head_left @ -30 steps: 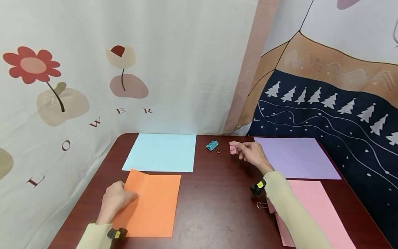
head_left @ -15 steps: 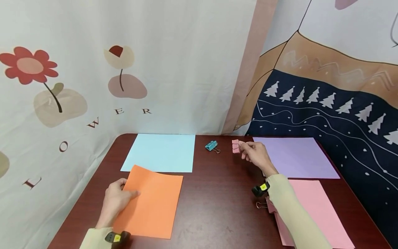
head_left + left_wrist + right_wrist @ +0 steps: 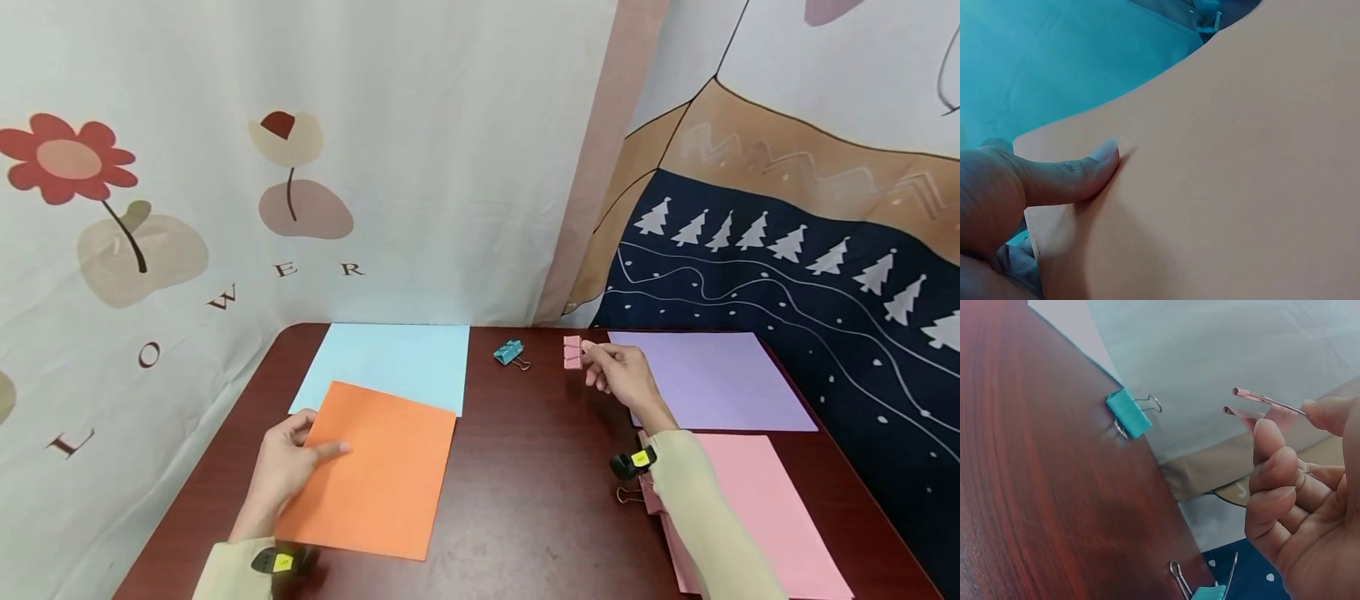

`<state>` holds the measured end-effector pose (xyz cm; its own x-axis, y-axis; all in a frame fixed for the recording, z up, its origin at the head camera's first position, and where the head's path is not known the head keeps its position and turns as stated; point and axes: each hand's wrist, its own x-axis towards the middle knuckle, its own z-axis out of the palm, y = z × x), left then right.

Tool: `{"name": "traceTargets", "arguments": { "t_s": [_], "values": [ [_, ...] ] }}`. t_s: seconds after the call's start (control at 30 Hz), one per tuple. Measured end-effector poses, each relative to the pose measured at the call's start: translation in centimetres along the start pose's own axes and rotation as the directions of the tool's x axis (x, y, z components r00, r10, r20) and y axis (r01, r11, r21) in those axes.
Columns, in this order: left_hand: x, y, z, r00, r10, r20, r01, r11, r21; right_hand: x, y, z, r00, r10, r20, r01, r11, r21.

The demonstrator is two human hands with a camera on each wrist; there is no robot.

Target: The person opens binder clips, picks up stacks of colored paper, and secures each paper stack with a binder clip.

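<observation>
Orange paper is tilted above the near left of the table, its far corner over a light blue sheet. My left hand grips its left edge, the thumb on top and the other fingers mostly hidden underneath; in the left wrist view the thumb presses the surface and the paper's far edge bows. My right hand pinches a pink binder clip by its handles above the back of the table. In the right wrist view, the lips of the pink clip stand apart.
A teal binder clip lies at the back middle. Behind the orange paper is the light blue sheet. Purple paper lies at the back right; pink paper with a pink binder clip lies before it. Curtains border the table.
My left hand has raised the orange paper off the table and moved it away from me and slightly right, over the blue sheet. My right hand, with the pink binder clip, has shifted slightly right.
</observation>
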<state>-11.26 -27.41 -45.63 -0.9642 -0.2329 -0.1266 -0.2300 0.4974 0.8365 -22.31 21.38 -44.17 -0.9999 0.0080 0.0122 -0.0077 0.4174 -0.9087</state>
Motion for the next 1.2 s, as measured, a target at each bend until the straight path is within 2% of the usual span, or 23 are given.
{"name": "traceTargets", "arguments": {
  "t_s": [0.13, 0.27, 0.5, 0.67, 0.93, 1.2],
  "values": [
    [0.2, 0.4, 0.2, 0.999, 0.032, -0.022, -0.033, 0.997, -0.065, -0.2, 0.1, 0.1, 1.000, -0.011, 0.003, 0.011, 1.000, 0.020],
    [0.5, 1.1, 0.5, 0.999, 0.038, -0.020, -0.040, 0.989, -0.139, -0.4, 0.3, 0.1, 1.000, -0.002, 0.013, 0.001, 0.997, 0.072],
    [1.3, 2.7, 1.4, 0.999, 0.011, -0.031, -0.018, 0.974, -0.225, -0.8, 0.8, 0.3, 0.999, -0.031, 0.016, 0.028, 0.983, 0.183],
    [2.0, 3.5, 2.5, 0.999, 0.006, -0.036, -0.016, 0.960, -0.280, -1.0, 0.9, 0.5, 1.000, -0.022, 0.012, 0.018, 0.967, 0.255],
    [3.2, 4.7, 3.8, 0.999, -0.015, -0.040, 0.000, 0.933, -0.359, -1.4, 0.5, 1.0, 1.000, -0.024, 0.002, 0.023, 0.959, 0.284],
    [4.2, 5.8, 4.7, 0.999, -0.028, -0.039, 0.010, 0.924, -0.383, -1.8, 0.8, 1.5, 1.000, -0.015, -0.003, 0.015, 0.954, 0.299]
  ]
}}
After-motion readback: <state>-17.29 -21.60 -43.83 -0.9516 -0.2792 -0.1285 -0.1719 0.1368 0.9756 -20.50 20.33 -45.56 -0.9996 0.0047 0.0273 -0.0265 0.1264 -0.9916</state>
